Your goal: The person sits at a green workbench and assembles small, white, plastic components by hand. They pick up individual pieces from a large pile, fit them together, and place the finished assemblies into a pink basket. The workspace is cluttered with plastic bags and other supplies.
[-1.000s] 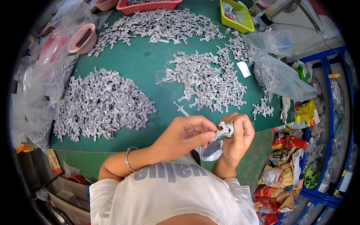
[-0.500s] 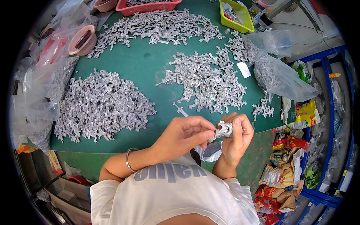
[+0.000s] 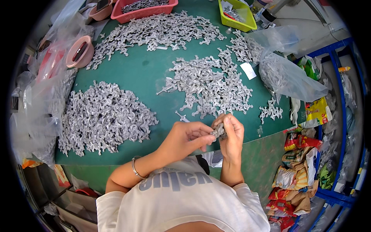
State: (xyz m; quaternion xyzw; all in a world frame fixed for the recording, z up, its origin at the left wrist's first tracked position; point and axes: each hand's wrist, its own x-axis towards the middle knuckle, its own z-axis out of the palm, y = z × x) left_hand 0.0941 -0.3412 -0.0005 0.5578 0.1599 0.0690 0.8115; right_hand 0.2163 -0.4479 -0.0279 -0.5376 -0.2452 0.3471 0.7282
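Both hands meet over the near edge of the green table (image 3: pixel 154 81). My left hand (image 3: pixel 185 137) and my right hand (image 3: pixel 232 135) pinch the same small grey metal casting (image 3: pixel 218 131) between their fingertips. A silver bracelet (image 3: pixel 134 168) sits on my left wrist. Just beyond the hands lies a middle heap of grey metal castings (image 3: pixel 210 85). A larger heap of separated grey pieces (image 3: pixel 102 118) lies to the left of my hands.
A long heap of castings (image 3: pixel 154 31) runs across the far side. A red tray (image 3: pixel 143 7), a yellow-green bin (image 3: pixel 235 15) and a pink bowl (image 3: pixel 79 52) stand at the back. Clear plastic bags (image 3: pixel 288 75) lie right; blue shelving (image 3: pixel 340 116) and packets (image 3: pixel 293 174) beyond.
The casting between my fingers has turned from showing a flat ring shape to lying edge-on. Both hands stay in the same place at the table edge.
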